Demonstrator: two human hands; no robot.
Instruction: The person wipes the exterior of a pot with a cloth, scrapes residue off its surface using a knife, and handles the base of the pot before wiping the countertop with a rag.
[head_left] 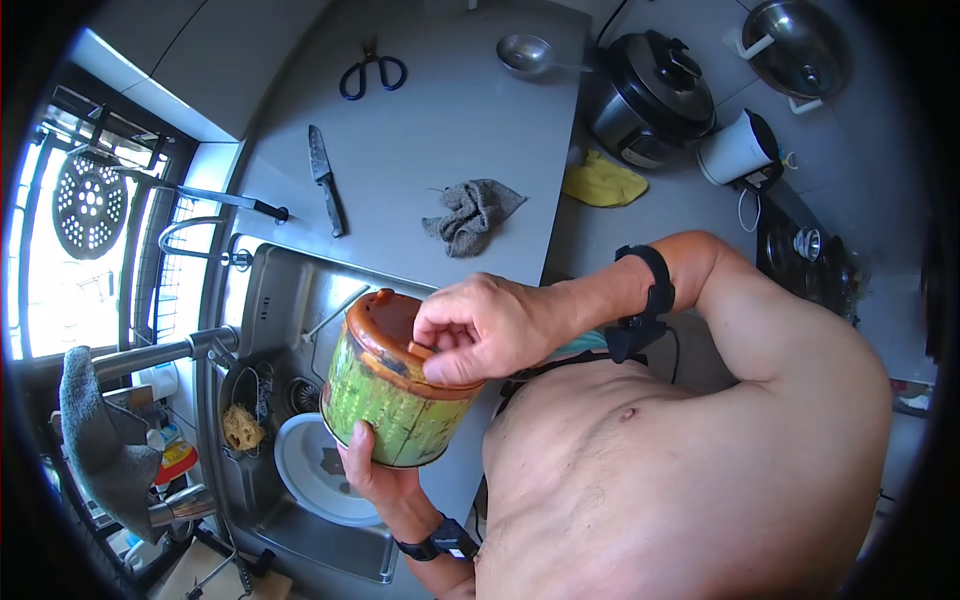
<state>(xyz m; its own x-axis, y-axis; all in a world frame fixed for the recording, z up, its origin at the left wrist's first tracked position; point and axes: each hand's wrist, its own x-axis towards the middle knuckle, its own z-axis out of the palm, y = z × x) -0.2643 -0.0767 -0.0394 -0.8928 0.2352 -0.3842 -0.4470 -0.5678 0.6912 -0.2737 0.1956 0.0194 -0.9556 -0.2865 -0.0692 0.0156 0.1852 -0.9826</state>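
Note:
A green pot (400, 410) with a brown glazed top is tilted over the edge of the sink. My left hand (375, 475) supports it from below, with the thumb against its green side. At the brown top (378, 315), my right hand (480, 330) has its fingers curled and pinched around a small orange-brown part. Whether that part is a knob, a lid edge or a loose piece cannot be made out. The pot's underside and most of my left fingers are hidden.
Below the pot, a white basin (325, 470) sits in the metal sink (330, 545). A grey cloth (472, 215), a knife (325, 180), scissors (372, 78) and a metal ladle (525, 55) lie on the counter (420, 130). Farther right are a yellow cloth (605, 180) and a cooker (650, 100).

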